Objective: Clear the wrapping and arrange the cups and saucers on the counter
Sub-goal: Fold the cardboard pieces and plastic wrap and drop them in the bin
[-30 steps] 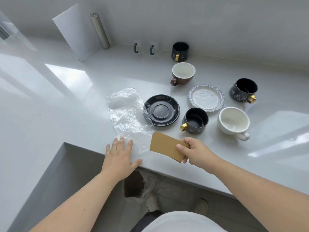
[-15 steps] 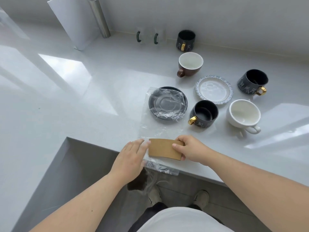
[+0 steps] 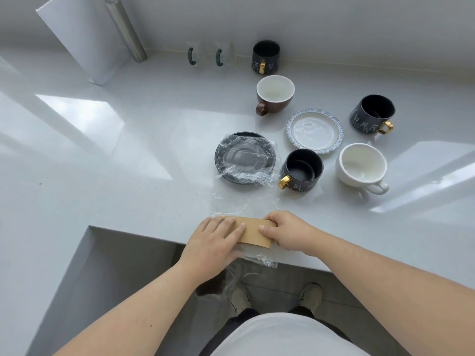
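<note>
Evidently early in the job: left hand (image 3: 216, 242) presses flat-fingered on a brown card (image 3: 255, 233) at the counter (image 3: 128, 176) edge, right hand (image 3: 288, 232) pinches its other end, while plastic wrap (image 3: 244, 201) (one crinkled sheet) drapes the black saucer (image 3: 218, 160); the cups (image 3: 302, 170) await arranging.

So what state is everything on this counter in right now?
Black saucer, covered.
Brown card, flat; left hand presses it, right hand pinches it.
Plastic wrap, spread over saucer, under card.
Patterned saucer, bare.
Brown cup, upright, empty.
White cup, upright, empty.
Near black mug, upright, empty.
Right black mug, upright.
Back black mug, upright.
</note>
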